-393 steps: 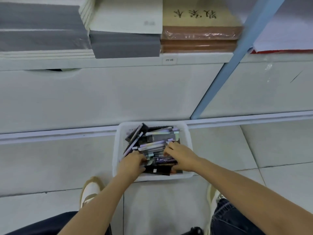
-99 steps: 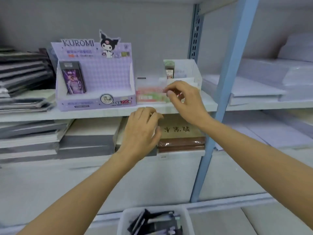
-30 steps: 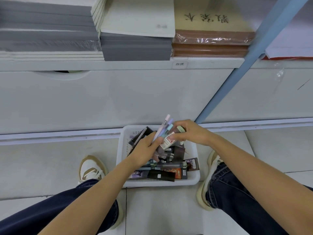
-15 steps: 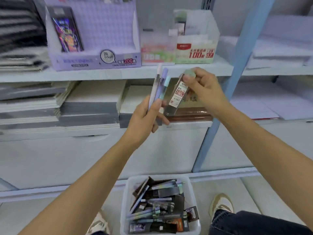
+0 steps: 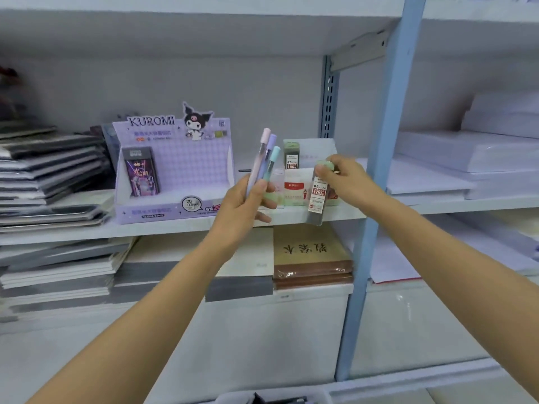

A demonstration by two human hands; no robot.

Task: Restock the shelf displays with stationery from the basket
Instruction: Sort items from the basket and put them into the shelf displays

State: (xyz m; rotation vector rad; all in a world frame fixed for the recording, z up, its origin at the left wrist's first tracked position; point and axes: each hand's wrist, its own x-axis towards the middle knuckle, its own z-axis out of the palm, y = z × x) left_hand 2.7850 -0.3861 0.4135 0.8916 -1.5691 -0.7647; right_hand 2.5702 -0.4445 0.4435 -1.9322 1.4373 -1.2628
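Shelf display (image 5: 189,161) with one pack (image 5: 141,173); left hand (image 5: 242,211) around pens (image 5: 266,154), right hand (image 5: 348,179) around lead case (image 5: 316,199).

The display box (image 5: 175,170) at centre left was lilac with a fine checked pattern. The three pens (image 5: 263,163) had pink, purple and teal caps. The lead case (image 5: 317,196) wore a pale green cap and a red-and-white label. The shelf post (image 5: 379,170) at right was light blue; the wrapped books (image 5: 310,258) below were brown.
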